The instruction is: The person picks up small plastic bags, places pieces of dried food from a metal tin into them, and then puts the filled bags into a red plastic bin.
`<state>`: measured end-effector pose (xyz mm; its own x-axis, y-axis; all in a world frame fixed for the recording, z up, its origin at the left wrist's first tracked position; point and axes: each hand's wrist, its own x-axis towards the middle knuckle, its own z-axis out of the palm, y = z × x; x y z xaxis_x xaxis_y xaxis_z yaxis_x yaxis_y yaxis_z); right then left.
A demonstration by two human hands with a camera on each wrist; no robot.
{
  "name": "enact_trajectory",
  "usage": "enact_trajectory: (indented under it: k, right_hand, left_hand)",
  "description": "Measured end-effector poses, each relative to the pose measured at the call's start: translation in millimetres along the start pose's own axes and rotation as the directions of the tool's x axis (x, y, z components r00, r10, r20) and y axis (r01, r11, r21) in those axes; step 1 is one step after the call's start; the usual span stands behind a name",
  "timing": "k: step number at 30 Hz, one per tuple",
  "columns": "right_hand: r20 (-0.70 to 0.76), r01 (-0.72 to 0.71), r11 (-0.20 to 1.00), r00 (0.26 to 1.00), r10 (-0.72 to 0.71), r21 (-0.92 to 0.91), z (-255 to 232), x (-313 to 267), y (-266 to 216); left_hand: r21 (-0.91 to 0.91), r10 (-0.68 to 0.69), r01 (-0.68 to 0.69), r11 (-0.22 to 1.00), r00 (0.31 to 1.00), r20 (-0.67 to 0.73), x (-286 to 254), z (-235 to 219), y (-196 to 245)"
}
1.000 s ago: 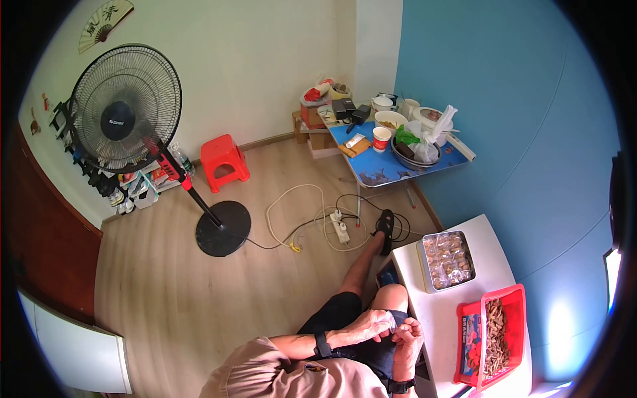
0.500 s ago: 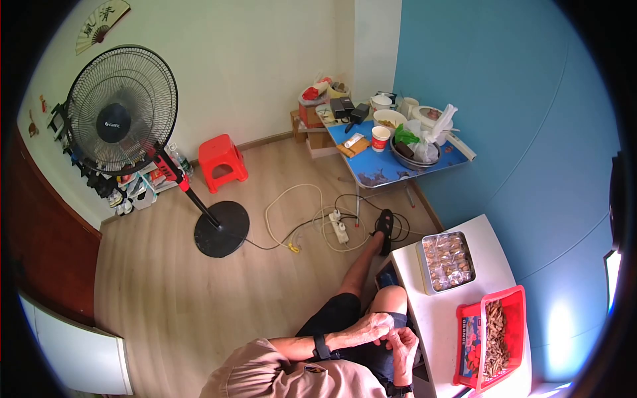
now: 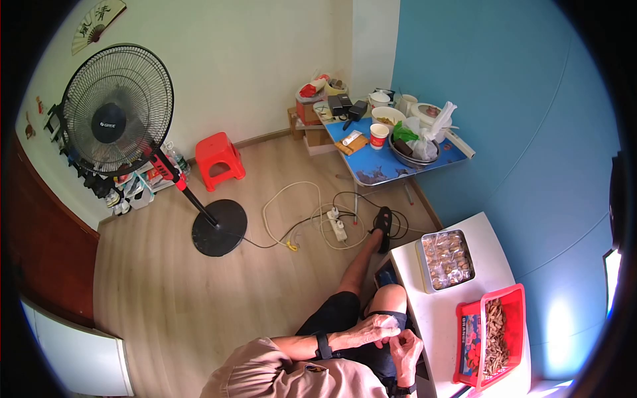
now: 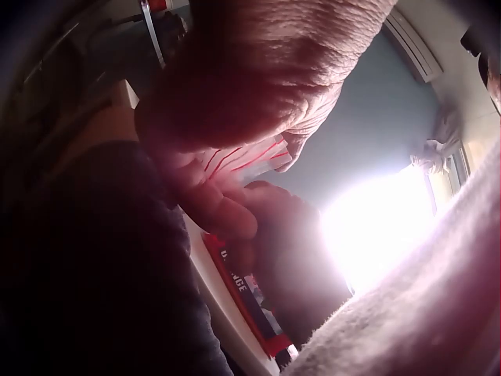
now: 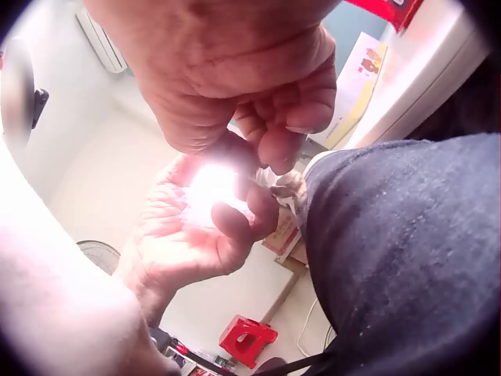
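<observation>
Above the thigh, my left hand (image 3: 367, 331) grips a small clear plastic zip bag (image 4: 249, 157) with red lines, mostly covered by fingers. My right hand (image 3: 406, 353) meets it there, thumb and fingertips pinched together at the bag's edge. From the right wrist, the right hand (image 5: 235, 78) is over the left palm (image 5: 184, 243), and strong glare whitens the spot between them. Beside the right hand, on a white cabinet top, are a metal tin (image 3: 447, 261) of small filled clear bags and a red basket (image 3: 471, 381) of brown elongated pieces (image 3: 495, 341).
A white cabinet top (image 3: 434, 325) borders the right leg. Ahead stands a blue folding table (image 3: 381, 174) crowded with bowls and a paper cup (image 3: 378, 137). Cables and a power strip (image 3: 337, 225) lie on the floor. A standing fan (image 3: 119, 113) and red stool (image 3: 219, 159) are farther left.
My right hand has come slightly lower, its fingertips closing in beside the left hand. The left hand stays over the thigh with the bag. The head view has shifted slightly.
</observation>
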<state>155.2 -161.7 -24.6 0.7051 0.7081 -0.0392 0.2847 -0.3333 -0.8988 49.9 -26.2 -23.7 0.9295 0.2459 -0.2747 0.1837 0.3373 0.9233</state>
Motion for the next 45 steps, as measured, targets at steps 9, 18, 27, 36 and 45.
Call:
enact_trajectory:
  k: [9,18,27,36,45]
  right_hand:
    - [0.144,-0.204,0.929,0.976,0.166,0.310,3.7,-1.9,0.7]
    - [0.084,-0.210,0.946,0.977,0.195,0.247,-7.6,-0.2,-2.0]
    - [0.044,-0.085,0.995,0.996,0.083,0.051,-9.3,-7.4,-9.8]
    - [0.109,-0.235,0.639,0.967,0.230,0.733,-45.1,3.6,12.9]
    - [-0.258,0.027,0.926,0.963,0.076,0.376,-153.9,14.8,1.1]
  left_hand:
    - [-0.243,-0.023,0.041,0.969,0.997,0.079,2.1,-8.6,-21.4]
    - [0.330,0.191,-0.139,0.934,0.973,-0.130,-0.9,-4.3,-23.4]
    - [0.587,0.442,-0.275,0.761,0.883,-0.160,16.4,0.3,-41.9]
    - [0.231,0.411,-0.410,0.882,0.910,0.049,33.0,26.4,21.4]
    - [-0.275,0.422,-0.353,0.894,0.870,0.256,102.0,86.9,45.1]
